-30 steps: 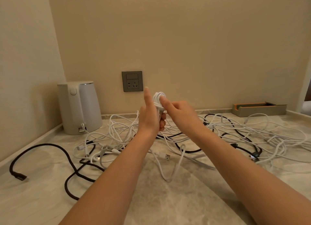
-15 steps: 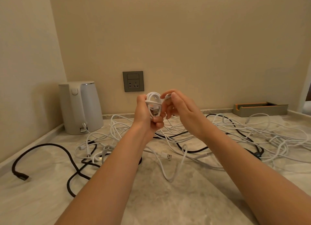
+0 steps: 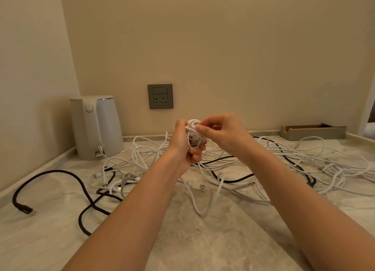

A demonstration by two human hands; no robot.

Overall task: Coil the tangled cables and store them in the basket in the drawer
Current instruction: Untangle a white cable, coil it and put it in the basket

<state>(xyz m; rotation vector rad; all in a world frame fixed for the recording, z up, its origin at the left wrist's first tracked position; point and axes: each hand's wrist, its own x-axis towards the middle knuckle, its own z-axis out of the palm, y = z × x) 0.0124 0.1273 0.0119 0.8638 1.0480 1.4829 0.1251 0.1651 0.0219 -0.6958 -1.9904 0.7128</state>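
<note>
Above counter point(image 3: 182, 240), toward 12 o'clock: left hand point(image 3: 182, 146) had closed from straight fingers to curled grip round white coil point(image 3: 192, 132). Right hand point(image 3: 223, 133) pinched coil's loose end at top, probably tucking it in. First coil nearly done; tangle point(image 3: 334, 169) lay spread 9 to 3 o'clock; basket unseen.

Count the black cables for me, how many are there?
2. One thick black cable snakes across the counter's left side; a thinner black cable loops through the white tangle on the right. More may hide beneath the white ones.
</note>
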